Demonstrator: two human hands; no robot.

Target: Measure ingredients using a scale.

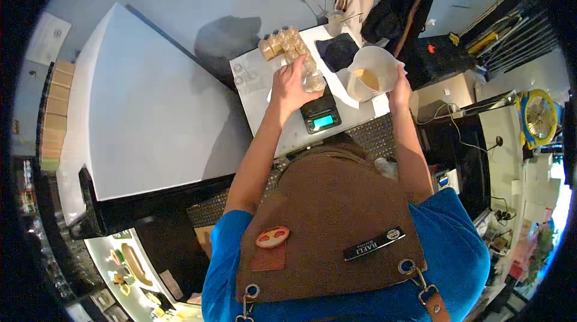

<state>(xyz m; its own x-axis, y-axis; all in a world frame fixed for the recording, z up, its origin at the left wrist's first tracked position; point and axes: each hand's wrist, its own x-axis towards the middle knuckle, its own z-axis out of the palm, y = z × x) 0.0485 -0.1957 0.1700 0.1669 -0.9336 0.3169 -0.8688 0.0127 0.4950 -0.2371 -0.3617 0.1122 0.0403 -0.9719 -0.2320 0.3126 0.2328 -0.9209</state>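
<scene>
My left hand is curled around a small clear bottle at the far end of a black digital scale with a lit display. My right hand grips a translucent plastic pitcher, tilted, with some tan liquid at its bottom. Beyond my left hand stand several small bottles with tan contents, grouped closely. A few small clear items, perhaps empty bottles, stand at the table's left side. A dark folded cloth lies between the bottles and the pitcher.
The white table stands against a wall. A clear container with utensils is at its back. A large white surface rises at the left. To the right are a cardboard box, loose cables and a yellow fan.
</scene>
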